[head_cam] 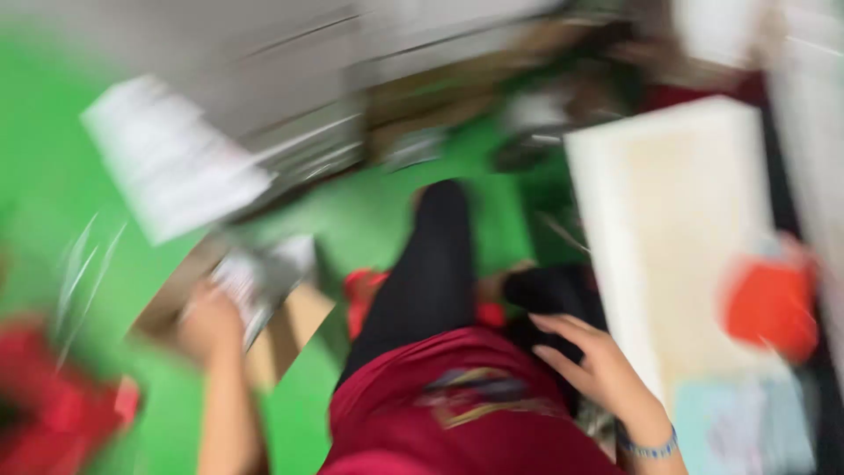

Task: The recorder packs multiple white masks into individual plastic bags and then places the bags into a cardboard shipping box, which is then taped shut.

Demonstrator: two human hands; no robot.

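here, blurred throughout: left hand (209, 321), closed around a crumpled white-grey item (255, 280), kind not legible, held above a brown cardboard piece (290, 330) lying on the green floor (369, 220). right hand (598, 365), fingers loosely spread and holding nothing, a blue bead bracelet (649, 449) at the wrist, hovering beside the person's black trouser leg (426, 273) and dark red shirt (457, 413). just right of that hand, a pale flat board (677, 229); an orange object (772, 303) toward the board's right edge. white sheet stack (171, 158) at upper left.
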